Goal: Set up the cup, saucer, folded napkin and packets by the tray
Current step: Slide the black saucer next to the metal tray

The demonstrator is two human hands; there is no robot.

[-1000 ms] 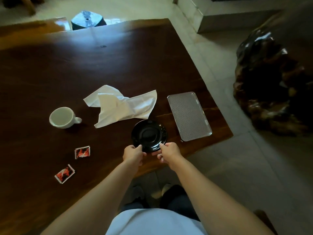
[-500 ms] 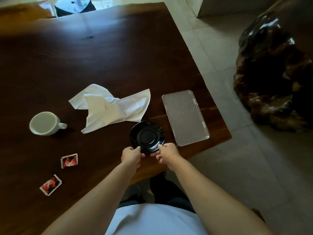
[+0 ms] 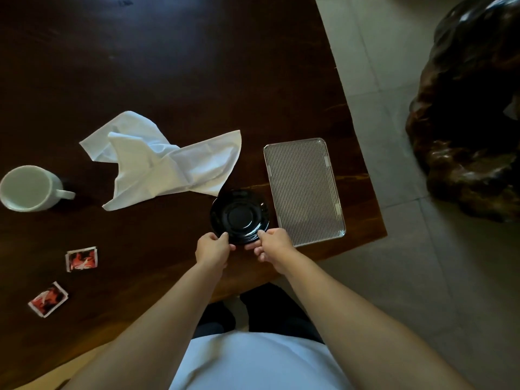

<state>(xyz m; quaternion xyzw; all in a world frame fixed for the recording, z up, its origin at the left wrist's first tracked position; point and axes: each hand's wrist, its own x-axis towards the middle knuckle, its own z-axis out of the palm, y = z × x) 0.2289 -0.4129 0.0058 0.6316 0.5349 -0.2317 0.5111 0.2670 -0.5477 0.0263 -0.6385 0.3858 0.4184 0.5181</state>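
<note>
- Looking down from the head view: a dark wooden table (image 3: 174,66), its near right corner holding the work.
- Tray (image 3: 304,190): ribbed, rectangular, empty, flat near the table's right edge.
- Saucer (image 3: 239,216): black, glossy, just left of the tray, its far rim touching or overlapping a corner of the napkin.
- Left hand (image 3: 212,249): thumb and fingers pinched on the saucer's near-left rim.
- Right hand (image 3: 274,244): closed likewise on the near-right rim.
- Napkin (image 3: 168,164): white, crumpled, not yet folded, beyond the saucer.
- Cup (image 3: 29,188): white, empty, upright, handle pointing right, well apart at the far left.
- Packets: one (image 3: 81,258) and another (image 3: 47,299), red and white, lying loose at the near left.
- Step in hand, by judgement: seating the saucer beside the tray.
- Next move likely calls for releasing the rim and reaching left for the cup.
</note>
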